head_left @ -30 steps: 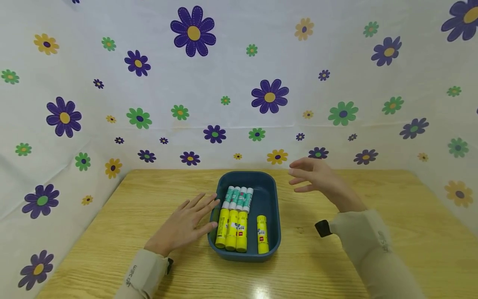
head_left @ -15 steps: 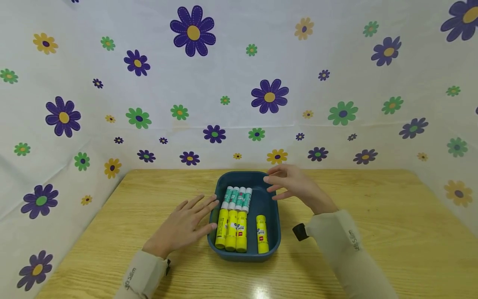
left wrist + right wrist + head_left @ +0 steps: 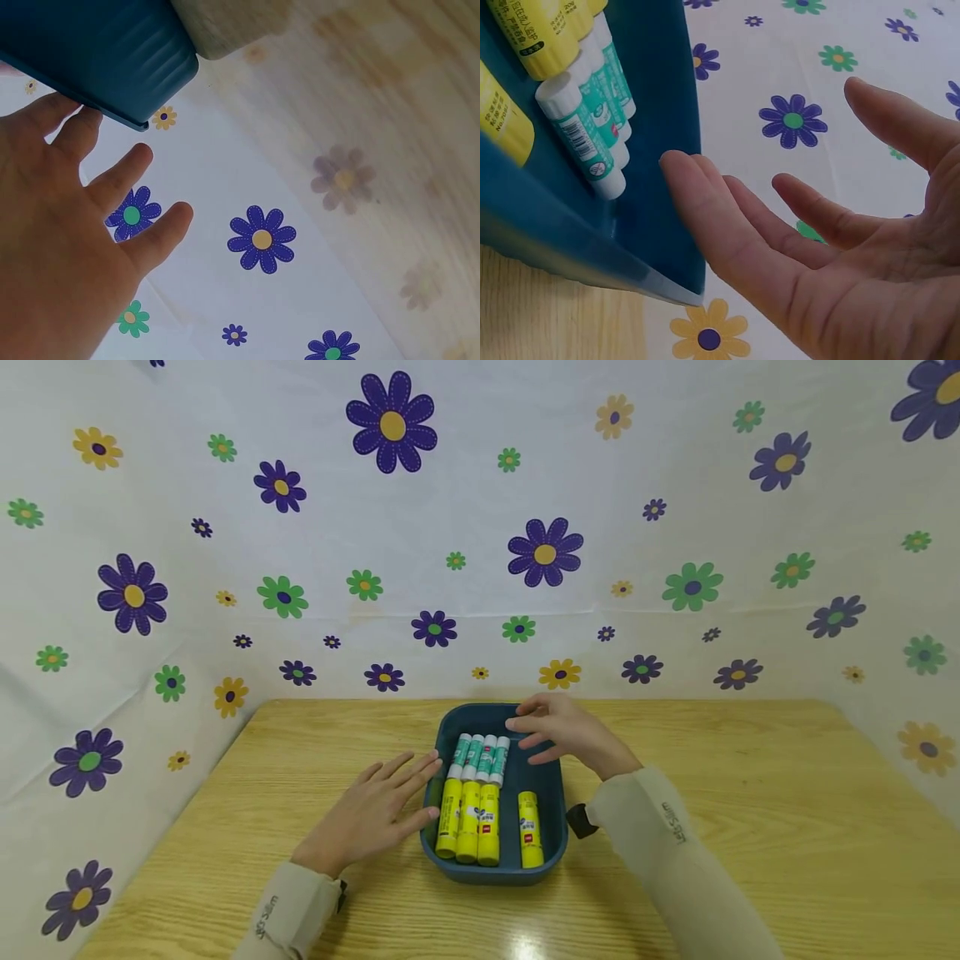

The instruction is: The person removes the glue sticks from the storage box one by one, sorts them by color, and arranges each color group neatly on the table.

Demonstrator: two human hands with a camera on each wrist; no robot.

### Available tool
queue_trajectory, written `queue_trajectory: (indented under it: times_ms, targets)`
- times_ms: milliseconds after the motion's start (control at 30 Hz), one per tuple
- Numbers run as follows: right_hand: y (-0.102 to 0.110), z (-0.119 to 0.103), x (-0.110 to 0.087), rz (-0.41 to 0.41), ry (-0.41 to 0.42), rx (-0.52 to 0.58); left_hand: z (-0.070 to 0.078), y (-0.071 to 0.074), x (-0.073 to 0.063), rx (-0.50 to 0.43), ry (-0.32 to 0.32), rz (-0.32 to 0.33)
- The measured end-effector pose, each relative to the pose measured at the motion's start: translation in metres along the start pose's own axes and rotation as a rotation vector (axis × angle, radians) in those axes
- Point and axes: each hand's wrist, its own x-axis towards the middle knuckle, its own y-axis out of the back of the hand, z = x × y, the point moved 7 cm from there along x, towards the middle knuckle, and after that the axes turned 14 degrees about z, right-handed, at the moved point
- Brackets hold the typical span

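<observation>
Eight glue sticks (image 3: pixel 488 827), all lying inside one blue tray (image 3: pixel 495 875), lower centre of the head view; set on a wood-grained surface (image 3: pixel 262 793).

Contents, by place in the frame:
- Four teal-and-white sticks (image 3: pixel 472 757), side by side, upper left of the tray.
- Three yellow sticks (image 3: pixel 468 839), side by side, directly below the teal-and-white row.
- One lone yellow stick (image 3: pixel 530 831), lower right of the tray, apart from the trio.

Hands, two, both bare:
- Left hand (image 3: pixel 367 822): left of the tray, fingers spread, nothing gripped; fingertips at the left rim, apparently touching.
- Right hand (image 3: pixel 566 735): over the tray's upper right corner, right of the teal-and-white row; fingers apart and slightly bent, nothing held; height above the tray floor hard to tell.

Handling, by judgement: steady the rim lightly, without tilting. Come in from the bare right side. Pinch one barrel across the middle, outermost first, sparing the neighbours; round barrels, liable to roll.
</observation>
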Motion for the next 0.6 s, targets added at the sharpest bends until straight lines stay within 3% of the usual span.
queue_trajectory:
  times_ms: [600]
  targets:
    - [-0.014,0.003,0.019,0.073,-0.14,0.012,-0.001,-0.002,0.0,0.015,-0.017,0.027]
